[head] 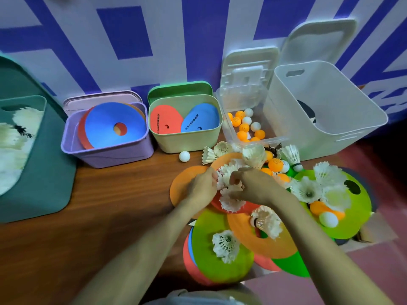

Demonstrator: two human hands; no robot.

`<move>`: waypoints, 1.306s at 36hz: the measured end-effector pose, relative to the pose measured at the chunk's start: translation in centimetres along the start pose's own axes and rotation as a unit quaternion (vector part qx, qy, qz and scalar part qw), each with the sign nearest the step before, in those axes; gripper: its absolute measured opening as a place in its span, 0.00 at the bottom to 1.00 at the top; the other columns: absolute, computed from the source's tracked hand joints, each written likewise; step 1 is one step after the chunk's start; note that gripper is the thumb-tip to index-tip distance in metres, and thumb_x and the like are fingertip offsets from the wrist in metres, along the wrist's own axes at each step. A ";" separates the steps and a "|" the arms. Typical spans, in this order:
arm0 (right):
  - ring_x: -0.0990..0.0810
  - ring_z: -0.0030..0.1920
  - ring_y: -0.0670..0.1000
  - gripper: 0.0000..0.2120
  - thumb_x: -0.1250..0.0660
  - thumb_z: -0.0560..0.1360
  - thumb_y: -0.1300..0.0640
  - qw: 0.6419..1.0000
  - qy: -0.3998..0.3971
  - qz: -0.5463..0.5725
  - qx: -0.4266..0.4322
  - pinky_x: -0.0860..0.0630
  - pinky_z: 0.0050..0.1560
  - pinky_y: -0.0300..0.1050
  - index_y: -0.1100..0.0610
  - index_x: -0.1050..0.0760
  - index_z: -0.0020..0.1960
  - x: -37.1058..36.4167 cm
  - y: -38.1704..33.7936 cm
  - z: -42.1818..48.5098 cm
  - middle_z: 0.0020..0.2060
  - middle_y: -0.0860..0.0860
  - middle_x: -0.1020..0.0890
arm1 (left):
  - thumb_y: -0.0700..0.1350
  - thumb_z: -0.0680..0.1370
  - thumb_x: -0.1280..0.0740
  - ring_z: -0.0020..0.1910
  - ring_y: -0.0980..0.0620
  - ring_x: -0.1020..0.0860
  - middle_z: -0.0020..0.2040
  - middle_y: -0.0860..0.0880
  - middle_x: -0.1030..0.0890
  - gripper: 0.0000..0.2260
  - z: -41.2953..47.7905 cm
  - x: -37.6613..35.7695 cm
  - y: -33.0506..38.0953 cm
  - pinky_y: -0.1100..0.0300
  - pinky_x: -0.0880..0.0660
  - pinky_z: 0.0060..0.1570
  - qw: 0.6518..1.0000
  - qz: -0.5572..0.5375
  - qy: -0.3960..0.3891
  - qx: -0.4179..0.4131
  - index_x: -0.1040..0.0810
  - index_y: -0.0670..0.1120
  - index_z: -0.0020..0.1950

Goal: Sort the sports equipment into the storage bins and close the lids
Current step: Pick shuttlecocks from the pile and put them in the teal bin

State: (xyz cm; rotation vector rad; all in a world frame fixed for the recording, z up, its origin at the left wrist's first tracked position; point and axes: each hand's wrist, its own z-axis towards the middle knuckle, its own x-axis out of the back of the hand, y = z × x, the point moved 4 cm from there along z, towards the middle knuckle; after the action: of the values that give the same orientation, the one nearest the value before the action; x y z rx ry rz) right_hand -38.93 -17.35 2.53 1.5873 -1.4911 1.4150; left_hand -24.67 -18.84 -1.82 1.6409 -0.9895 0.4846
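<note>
A heap of flat cone discs (220,258), white shuttlecocks (307,190) and table-tennis balls (275,165) lies at the right of the wooden floor. My left hand (201,188) and my right hand (253,186) meet over an orange disc (182,183), both with fingers curled round a bunch of shuttlecocks (230,201). Along the wall stand open bins: a dark green one (44,172) with shuttlecocks, a purple one (105,155) with discs, a light green one (185,142) with flat markers, a clear one (229,126) with balls, and a large white one (326,119).
One white ball (184,156) lies loose in front of the light green bin. Lids (248,69) lean upright against the blue and white wall behind the bins. Bare wooden floor (99,216) stretches at the lower left. A reddish mat (378,271) lies at the lower right.
</note>
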 end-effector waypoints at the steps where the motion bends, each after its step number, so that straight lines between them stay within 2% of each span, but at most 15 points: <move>1: 0.26 0.50 0.51 0.16 0.33 0.73 0.45 1.000 -0.010 -0.017 0.003 0.33 0.40 0.42 0.52 0.26 0.57 -0.1 -0.3 -0.1 0.52 0.49 0.25 | 0.37 0.77 0.41 0.46 0.48 0.22 0.46 0.50 0.19 0.10 -0.1 0.1 -0.1 0.57 0.26 0.40 1.000 0.004 0.006 -0.003 0.27 0.49 0.55; 4: 0.24 0.52 0.54 0.12 0.35 0.75 0.54 0.997 -0.022 -0.067 0.006 0.29 0.40 0.45 0.54 0.26 0.58 -0.9 -1.0 0.3 0.54 0.52 0.24 | 0.38 0.77 0.42 0.46 0.44 0.22 0.47 0.48 0.19 0.10 -0.4 0.4 -0.3 0.55 0.29 0.37 0.999 0.035 0.031 -0.017 0.27 0.49 0.55; 7: 0.23 0.47 0.57 0.08 0.42 0.76 0.60 0.998 -0.002 -0.062 -0.001 0.28 0.37 0.46 0.55 0.24 0.50 -1.0 -1.3 0.7 0.48 0.54 0.23 | 0.39 0.77 0.42 0.47 0.43 0.22 0.48 0.48 0.19 0.11 -0.7 1.2 -0.5 0.55 0.31 0.37 0.996 0.063 0.055 -0.033 0.27 0.50 0.56; 10: 0.24 0.41 0.57 0.08 0.44 0.78 0.59 0.999 0.032 -0.013 0.019 0.24 0.38 0.52 0.56 0.28 0.43 -0.2 -1.4 1.2 0.41 0.54 0.25 | 0.40 0.77 0.42 0.48 0.44 0.22 0.47 0.49 0.18 0.11 -0.8 2.5 -0.9 0.53 0.27 0.41 0.994 0.066 0.079 -0.035 0.27 0.50 0.56; 15: 0.25 0.45 0.55 0.08 0.42 0.79 0.59 0.993 0.079 0.085 0.022 0.27 0.44 0.51 0.61 0.26 0.49 2.0 -1.7 2.2 0.46 0.56 0.22 | 0.40 0.77 0.41 0.50 0.44 0.21 0.49 0.49 0.18 0.12 -1.1 5.0 -2.3 0.51 0.25 0.47 0.990 0.048 0.129 -0.011 0.27 0.51 0.58; 19: 0.28 0.39 0.49 0.05 0.42 0.79 0.60 0.973 0.112 0.201 0.010 0.32 0.37 0.43 0.59 0.30 0.46 3.6 -3.3 3.5 0.41 0.53 0.25 | 0.39 0.77 0.41 0.50 0.43 0.21 0.49 0.49 0.18 0.12 -1.9 7.4 -3.6 0.52 0.26 0.46 0.982 0.019 0.186 0.003 0.26 0.50 0.57; 22: 0.30 0.34 0.47 0.05 0.42 0.79 0.57 0.958 0.146 0.245 0.011 0.33 0.36 0.46 0.56 0.33 0.45 4.5 -5.3 4.9 0.35 0.50 0.27 | 0.40 0.78 0.41 0.50 0.42 0.22 0.50 0.48 0.19 0.11 -2.6 9.6 -4.8 0.51 0.27 0.46 0.973 0.009 0.229 0.022 0.26 0.50 0.58; 26: 0.31 0.31 0.46 0.03 0.41 0.79 0.59 0.942 0.188 0.275 0.034 0.38 0.31 0.38 0.58 0.32 0.47 6.0 -9.7 7.7 0.33 0.49 0.29 | 0.39 0.78 0.41 0.51 0.42 0.22 0.51 0.48 0.19 0.11 -4.0 13.6 -6.8 0.49 0.26 0.47 0.954 -0.009 0.297 0.036 0.26 0.48 0.59; 30: 0.26 0.36 0.55 0.04 0.41 0.80 0.60 0.932 0.203 0.289 0.078 0.38 0.36 0.46 0.60 0.29 0.51 6.9 -15.1 11.2 0.39 0.55 0.23 | 0.38 0.78 0.40 0.49 0.40 0.21 0.51 0.46 0.18 0.10 -6.1 18.5 -10.0 0.48 0.25 0.46 0.917 -0.038 0.393 0.045 0.25 0.45 0.57; 36: 0.29 0.40 0.52 0.03 0.41 0.79 0.63 0.912 0.197 0.316 0.173 0.39 0.40 0.40 0.59 0.29 0.50 8.2 -25.1 16.1 0.43 0.53 0.24 | 0.36 0.78 0.40 0.49 0.41 0.21 0.52 0.44 0.19 0.10 -10.1 26.1 -15.9 0.48 0.25 0.52 0.857 -0.073 0.505 0.074 0.25 0.42 0.57; 39: 0.29 0.38 0.53 0.03 0.41 0.80 0.61 0.910 0.171 0.320 0.200 0.39 0.38 0.41 0.58 0.29 0.51 8.4 -30.1 18.2 0.40 0.52 0.24 | 0.36 0.78 0.41 0.51 0.42 0.22 0.53 0.43 0.20 0.10 -12.4 29.4 -19.0 0.48 0.25 0.55 0.828 -0.066 0.550 0.089 0.25 0.41 0.57; 43: 0.29 0.38 0.54 0.02 0.42 0.79 0.60 0.910 0.143 0.307 0.239 0.37 0.38 0.45 0.57 0.31 0.48 8.2 -36.0 20.8 0.39 0.53 0.24 | 0.36 0.78 0.41 0.52 0.40 0.22 0.53 0.41 0.20 0.10 -14.5 32.9 -23.3 0.48 0.26 0.54 0.816 -0.010 0.562 0.136 0.25 0.39 0.57; 47: 0.26 0.41 0.58 0.02 0.43 0.78 0.61 0.917 0.122 0.280 0.258 0.32 0.41 0.50 0.57 0.33 0.46 7.4 -40.4 23.0 0.40 0.56 0.24 | 0.36 0.78 0.42 0.53 0.39 0.23 0.54 0.40 0.20 0.12 -14.5 34.6 -27.3 0.47 0.27 0.52 0.843 0.045 0.494 0.207 0.26 0.39 0.59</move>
State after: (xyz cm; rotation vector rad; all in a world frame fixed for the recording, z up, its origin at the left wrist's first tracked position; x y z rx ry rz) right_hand 4.95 -30.81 12.95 1.2145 -1.5674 2.3981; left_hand 19.44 -16.29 12.26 1.3870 -0.1671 1.5042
